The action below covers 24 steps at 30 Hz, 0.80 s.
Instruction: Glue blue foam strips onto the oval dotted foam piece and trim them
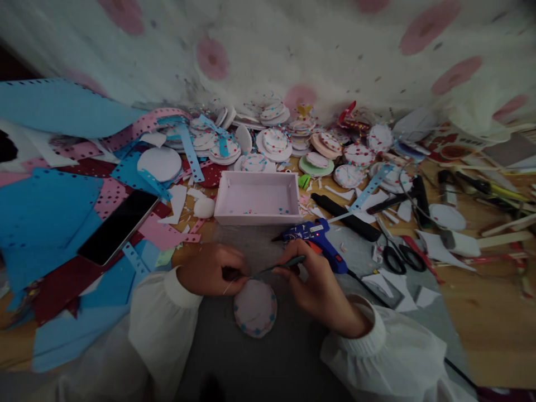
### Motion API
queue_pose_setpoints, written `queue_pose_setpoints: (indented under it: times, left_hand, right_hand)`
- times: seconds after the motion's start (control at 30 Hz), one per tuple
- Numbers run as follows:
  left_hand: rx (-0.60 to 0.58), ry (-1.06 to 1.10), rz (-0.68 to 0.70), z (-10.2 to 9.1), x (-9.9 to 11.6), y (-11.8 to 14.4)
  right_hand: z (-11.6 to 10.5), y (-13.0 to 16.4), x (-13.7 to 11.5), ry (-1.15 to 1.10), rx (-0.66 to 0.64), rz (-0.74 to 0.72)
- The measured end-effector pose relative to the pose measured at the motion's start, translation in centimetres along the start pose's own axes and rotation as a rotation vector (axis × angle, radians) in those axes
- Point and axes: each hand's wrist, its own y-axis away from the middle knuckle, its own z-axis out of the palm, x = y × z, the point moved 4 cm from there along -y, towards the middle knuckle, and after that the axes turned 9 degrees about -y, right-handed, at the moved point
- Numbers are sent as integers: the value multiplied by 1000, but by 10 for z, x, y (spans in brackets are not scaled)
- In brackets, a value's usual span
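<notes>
My right hand [312, 282] holds slim dark tweezers [288, 263], their tip pointing left toward my other hand. The fingers of my left hand [218, 271] are pinched together on a thin pale thread [228, 287], at the top edge of a round white disc [255, 310]. Blue and red bits run around the rim of this disc, which lies on the grey mat [234, 363]. Just beyond both hands stands a shallow pale pink box [258, 195] with a few tiny coloured bits inside. A blue glue gun [314, 237] lies right behind my right hand.
Decorated round discs [274, 142] are heaped along the back. Blue sheets [50, 206], paper scraps and a black phone [118, 226] cover the left. Black-handled scissors [402, 257], a black hammer-like tool [420, 201] and offcuts lie right. The glue gun's cord [368, 287] trails rightward.
</notes>
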Motion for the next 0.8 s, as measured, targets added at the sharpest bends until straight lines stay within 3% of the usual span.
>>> queue_pose_setpoints:
  times: [0.6, 0.73, 0.8]
  left_hand:
    - [2, -16, 16, 0, -1, 0]
    - [28, -33, 10, 0, -2, 3]
    - [118, -20, -20, -2, -2, 5]
  right_hand:
    - [-2, -1, -5, 40, 26, -16]
    - [-17, -2, -9, -10, 250, -114]
    - [-27, -1, -9, -72, 414, -151]
